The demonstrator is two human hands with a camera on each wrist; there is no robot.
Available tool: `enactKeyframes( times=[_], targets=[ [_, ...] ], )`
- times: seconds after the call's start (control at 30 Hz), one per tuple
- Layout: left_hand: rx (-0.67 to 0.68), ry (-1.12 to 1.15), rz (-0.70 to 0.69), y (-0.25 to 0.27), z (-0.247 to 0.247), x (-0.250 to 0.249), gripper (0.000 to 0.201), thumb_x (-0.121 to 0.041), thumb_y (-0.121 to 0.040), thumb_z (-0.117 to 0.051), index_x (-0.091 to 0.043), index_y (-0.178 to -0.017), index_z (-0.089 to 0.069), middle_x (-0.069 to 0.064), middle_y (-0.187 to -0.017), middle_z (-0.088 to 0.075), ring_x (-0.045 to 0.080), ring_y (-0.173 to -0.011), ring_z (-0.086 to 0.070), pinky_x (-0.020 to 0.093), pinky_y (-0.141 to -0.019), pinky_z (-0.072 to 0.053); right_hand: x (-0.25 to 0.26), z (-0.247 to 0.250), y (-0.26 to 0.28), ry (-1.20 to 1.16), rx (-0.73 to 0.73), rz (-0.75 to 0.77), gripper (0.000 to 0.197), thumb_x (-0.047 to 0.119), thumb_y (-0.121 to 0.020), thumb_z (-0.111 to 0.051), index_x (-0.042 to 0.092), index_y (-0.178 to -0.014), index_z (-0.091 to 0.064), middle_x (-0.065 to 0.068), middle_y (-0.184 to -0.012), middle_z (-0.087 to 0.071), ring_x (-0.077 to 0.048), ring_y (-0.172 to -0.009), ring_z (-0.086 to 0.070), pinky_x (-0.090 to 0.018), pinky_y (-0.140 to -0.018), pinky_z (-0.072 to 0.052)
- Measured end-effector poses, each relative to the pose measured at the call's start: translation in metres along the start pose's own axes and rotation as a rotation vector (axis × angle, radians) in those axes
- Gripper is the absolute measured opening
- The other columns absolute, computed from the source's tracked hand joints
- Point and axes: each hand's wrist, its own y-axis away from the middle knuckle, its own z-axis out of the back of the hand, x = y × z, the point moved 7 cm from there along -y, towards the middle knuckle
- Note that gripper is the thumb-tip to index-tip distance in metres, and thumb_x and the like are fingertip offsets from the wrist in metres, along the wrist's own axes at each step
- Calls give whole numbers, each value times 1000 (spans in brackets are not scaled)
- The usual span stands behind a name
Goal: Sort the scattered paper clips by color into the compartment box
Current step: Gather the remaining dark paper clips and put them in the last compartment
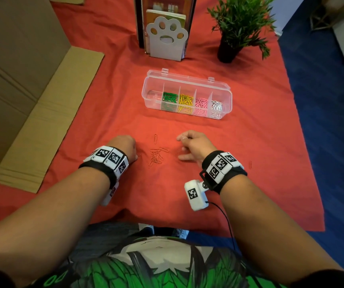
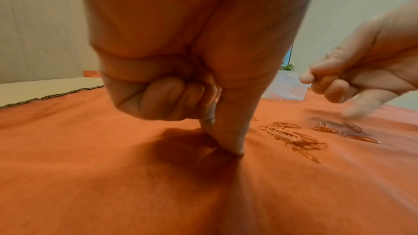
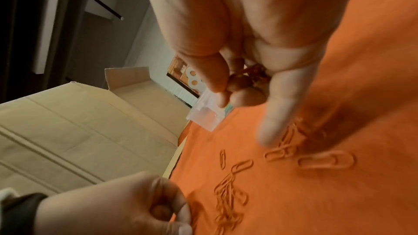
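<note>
The sorting looks almost finished. In the clear compartment box, which stands open on the red cloth of the surface, four compartments already hold clips: green, yellow, pink and white, in this order from left to right. The leftmost compartment seems nearly empty, and I judge it is meant for the last color. What is left is a small heap of red paper clips on the cloth between the two hands, well in front of the box, with one single clip lying just behind it and another apart to the right. The right hand has its fingers curled around a few red clips already gathered, while the thumb reaches down toward the loose ones. The left hand is curled, and its thumb and forefinger press together on the cloth; if they pinch a clip, I cannot tell.
</note>
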Motion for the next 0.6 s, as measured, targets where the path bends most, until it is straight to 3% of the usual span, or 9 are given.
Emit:
enactKeyframes(
  times=[0.07, 0.2, 0.27, 0.33, 0.4, 0.5, 0.6],
  targets=[
    [-49, 2, -19, 0, 2, -3, 20, -23, -80, -62, -9, -91, -71, 12, -99, -71, 30, -97, -64, 33, -84, -52, 9, 11, -2, 82, -67, 86, 28, 12, -94, -47, 24, -70, -55, 6, -67, -47, -5, -59, -43, -26, -62, -51],
    [-46, -23, -35, 2, 2, -7, 23, -26, -76, -69, -11, -92, -70, 9, -98, -70, 27, -97, -64, 32, -80, -52, 10, 16, -4, 558, -86, 164, 20, 15, -87, -53, 23, -69, -55, 9, -66, -52, -11, -65, -50, -20, -59, -40],
    [-19, -21, -32, 3, -2, -9, 23, -25, -78, -66, -10, -95, -68, 11, -101, -69, 28, -98, -64, 32, -81, -51, 2, 9, -1, 801, -69, 160, 8, 19, -85, -56, 16, -82, -63, -1, -84, -59, -20, -83, -56, -22, -74, -47],
    [7, -7, -31, 4, -5, -12, 22, -24, -82, -60, -9, -95, -68, 13, -102, -69, 30, -98, -64, 34, -82, -52, -6, 2, 2, 963, -106, 170, 24, 27, -84, -59, 10, -101, -62, -12, -109, -55, -29, -105, -54, -33, -95, -46],
    [21, 62, -14, 6, -6, -15, 23, -24, -85, -54, -8, -94, -67, 12, -100, -69, 30, -97, -63, 33, -82, -50, -11, -2, 6, 1045, -168, 177, 40, 36, -83, -60, 11, -113, -55, -13, -120, -49, -33, -115, -47, -39, -101, -41],
    [113, 407, 51, 9, -9, -20, 21, -24, -88, -47, -13, -75, -58, 7, -78, -58, 26, -79, -56, 27, -66, -43, -14, -9, 12, 1079, -210, 215, 41, 36, -84, -59, 11, -115, -49, -13, -122, -47, -33, -116, -44, -41, -99, -40],
    [277, 1098, 211, 14, -20, -26, 26, -14, -84, -37, -15, -59, -43, 2, -58, -40, 16, -42, -41, 18, -44, -30, -16, -14, 12, 1086, -191, 268, 25, 15, -88, -51, 6, -111, -48, -16, -118, -48, -35, -112, -46, -41, -94, -40]
  ],
)
